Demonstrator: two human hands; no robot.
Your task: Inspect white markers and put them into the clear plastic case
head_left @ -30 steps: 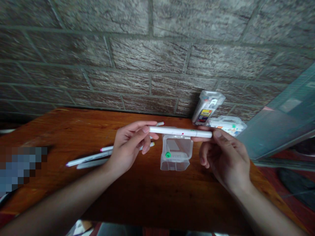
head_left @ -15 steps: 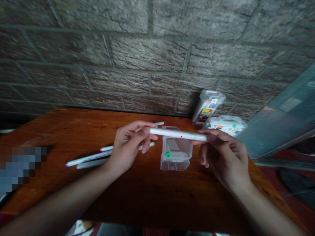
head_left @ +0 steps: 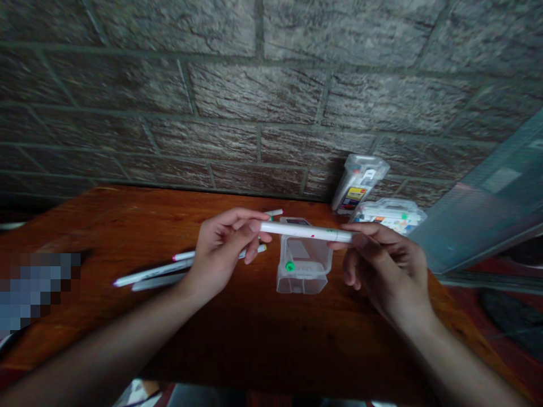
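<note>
A white marker pen [head_left: 303, 230] is held level above the table, one end in each hand. My left hand [head_left: 227, 246] pinches its left end between thumb and forefinger. At the right end, the thumb and fingers of my right hand [head_left: 388, 265] close on it. Small red and green marks show on the barrel. Behind and below the marker stands a clear plastic case [head_left: 303, 280] with a green round piece on its front. Several more markers [head_left: 153, 272] lie on the table, partly hidden behind my left hand and forearm.
On the wooden table [head_left: 271, 333], a tall clear case [head_left: 354, 183] leans by the brick wall [head_left: 229, 144]. Beside it is a clear handled case [head_left: 388, 217] with colourful contents. A greyish panel [head_left: 479, 209] stands past the table's right edge.
The marker has shifted very slightly within the same two-handed hold. Everything else looks unmoved.
</note>
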